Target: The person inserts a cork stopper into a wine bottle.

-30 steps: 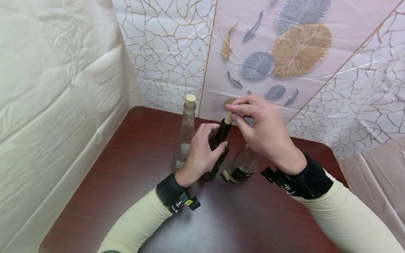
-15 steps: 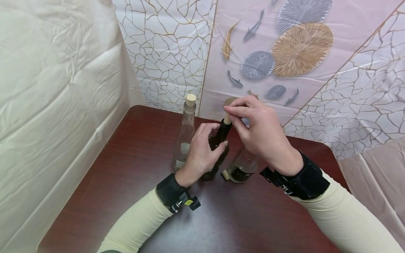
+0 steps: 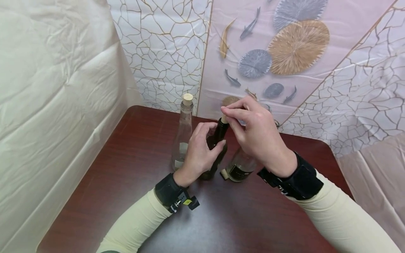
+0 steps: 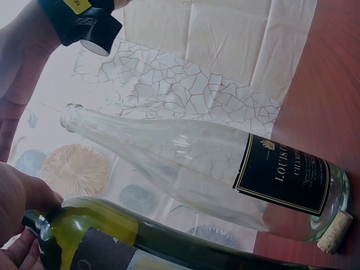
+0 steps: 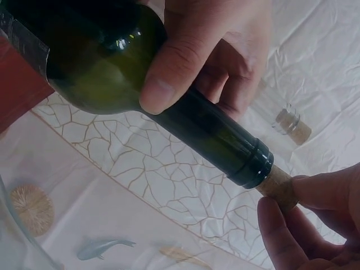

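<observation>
A dark green glass wine bottle point(image 5: 112, 62) stands at the middle of the table, my left hand point(image 3: 200, 151) gripping it around the shoulder and lower neck. At its mouth, my right hand point(image 3: 257, 131) pinches a cork point(image 5: 278, 187) between thumb and fingers. The cork's lower end sits in the bottle mouth, and its upper part sticks out. In the head view my right fingers cover most of that cork. To the left is a clear bottle point(image 3: 181, 140) with a cork point(image 3: 188, 98) in its top.
Right of the green bottle stands a clear, uncorked champagne bottle point(image 4: 169, 146) with a black label. A loose cork point(image 4: 335, 232) lies on the table at its base. The reddish-brown table point(image 3: 126, 161) ends at patterned cloth point(image 3: 167, 52) behind.
My right hand has moved slightly down and left with the cork, and less of the cork shows above the green bottle's mouth. My left hand keeps its grip on the bottle.
</observation>
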Tool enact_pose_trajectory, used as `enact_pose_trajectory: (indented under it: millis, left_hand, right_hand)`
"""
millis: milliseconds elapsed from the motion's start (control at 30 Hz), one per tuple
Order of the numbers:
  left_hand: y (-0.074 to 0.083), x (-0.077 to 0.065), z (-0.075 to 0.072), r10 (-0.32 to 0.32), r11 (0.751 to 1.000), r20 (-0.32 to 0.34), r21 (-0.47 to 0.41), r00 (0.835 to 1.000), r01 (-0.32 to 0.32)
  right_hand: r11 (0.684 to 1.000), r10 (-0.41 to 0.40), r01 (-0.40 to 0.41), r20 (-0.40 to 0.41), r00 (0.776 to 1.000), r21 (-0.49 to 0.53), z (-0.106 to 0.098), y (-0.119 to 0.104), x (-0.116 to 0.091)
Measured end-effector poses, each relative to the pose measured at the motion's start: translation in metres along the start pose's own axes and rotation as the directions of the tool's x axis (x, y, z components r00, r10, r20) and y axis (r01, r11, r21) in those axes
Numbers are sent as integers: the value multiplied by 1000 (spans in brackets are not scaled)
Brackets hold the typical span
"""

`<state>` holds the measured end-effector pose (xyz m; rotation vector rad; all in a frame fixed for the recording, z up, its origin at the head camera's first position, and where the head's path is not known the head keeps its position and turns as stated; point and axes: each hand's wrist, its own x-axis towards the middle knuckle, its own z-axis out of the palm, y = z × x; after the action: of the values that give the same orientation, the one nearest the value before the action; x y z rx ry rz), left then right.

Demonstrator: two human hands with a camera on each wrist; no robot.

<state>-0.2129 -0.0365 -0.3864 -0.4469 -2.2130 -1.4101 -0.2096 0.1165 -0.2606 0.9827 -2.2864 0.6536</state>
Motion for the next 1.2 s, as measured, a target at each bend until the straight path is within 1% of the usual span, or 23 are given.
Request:
enact_pose_trajectory:
  millis: [133,300,567,1067,1200]
  left_hand:
    - [-1,0,0,6,1000,-9,1,1000,-6]
    - [-1,0,1,11,1000,-3,4,1000,-11]
    - [-1,0,1,14,1000,-12,-5,1000,-14]
    - [0,1,1,10,1000,-23,-8,1000,-10]
    - [0,0,1,9,1000,-17,-8,1000,-10]
  right_hand:
    - [1000,-15,15,-6,1000,-9,1,-1,0]
    - [1000,-16,16,-3,1000,-21,0,0,0]
    - [997,-55,55,17,998,-48,0,0,1]
    - [998,-53,53,14,999,-45,1,0,2]
    - [997,-63,64,38,997,-46,-2,1,4]
